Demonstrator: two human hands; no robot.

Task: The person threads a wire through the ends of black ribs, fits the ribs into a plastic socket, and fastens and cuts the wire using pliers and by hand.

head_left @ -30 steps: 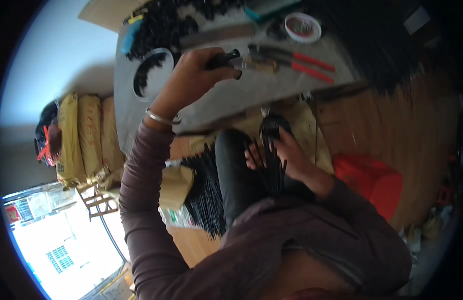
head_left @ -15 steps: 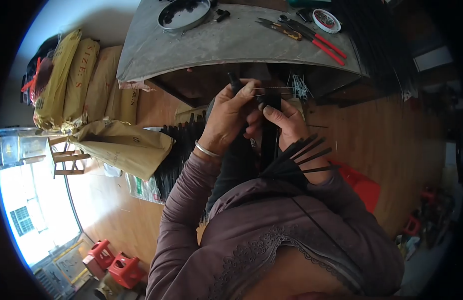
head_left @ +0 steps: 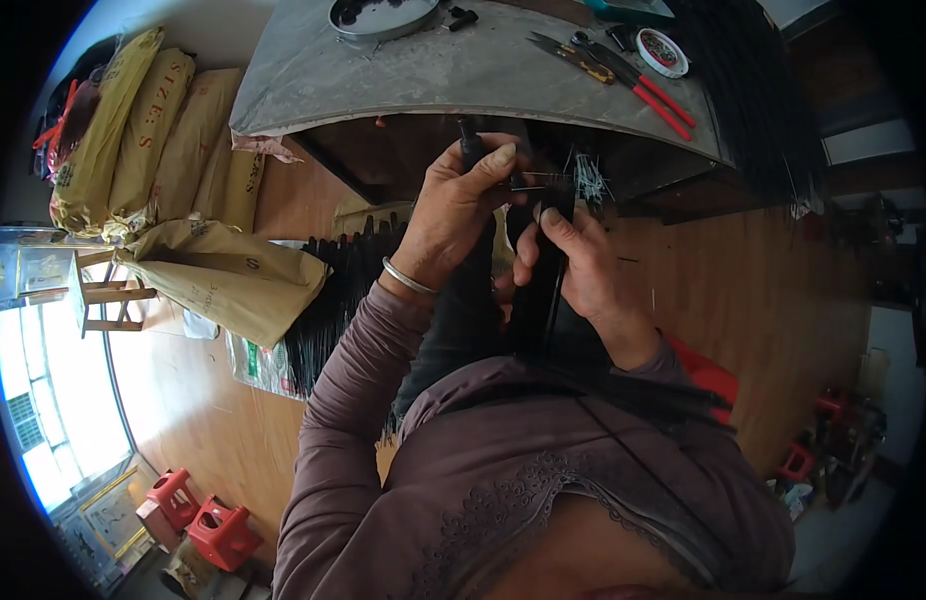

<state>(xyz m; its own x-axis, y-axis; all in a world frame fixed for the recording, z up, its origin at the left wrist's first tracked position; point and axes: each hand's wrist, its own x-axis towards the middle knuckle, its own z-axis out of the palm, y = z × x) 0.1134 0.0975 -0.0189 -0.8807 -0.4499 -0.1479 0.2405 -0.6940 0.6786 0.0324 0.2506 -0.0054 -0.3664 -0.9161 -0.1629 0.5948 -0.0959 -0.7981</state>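
My left hand [head_left: 461,195] is closed around a black rod [head_left: 469,140] whose narrow tip sticks up past the fingers. From its thumb and forefinger, thin wire [head_left: 543,181] runs to the right. Close beside it, my right hand [head_left: 580,255] pinches a long black bundle [head_left: 543,285] between thumb and fingers; the bundle hangs down toward my lap, and its exact kind is unclear. Blurred dark strips [head_left: 663,400] stretch across my right forearm and waist. The fingers partly hide where wire and black pieces meet.
Ahead stands a grey table [head_left: 403,90] bearing a round pan [head_left: 383,20], scissors [head_left: 573,57], red-handled pliers [head_left: 661,105] and a small white dish [head_left: 663,52]. A wire bundle [head_left: 588,178] lies under its edge. Sacks [head_left: 158,130] and black rods [head_left: 323,300] are at left, red stools [head_left: 223,533] lower left.
My right hand has moved slightly down, away from the left one. The dark strips that fanned out by my right wrist have swung down across my waist. The view has shifted a little.
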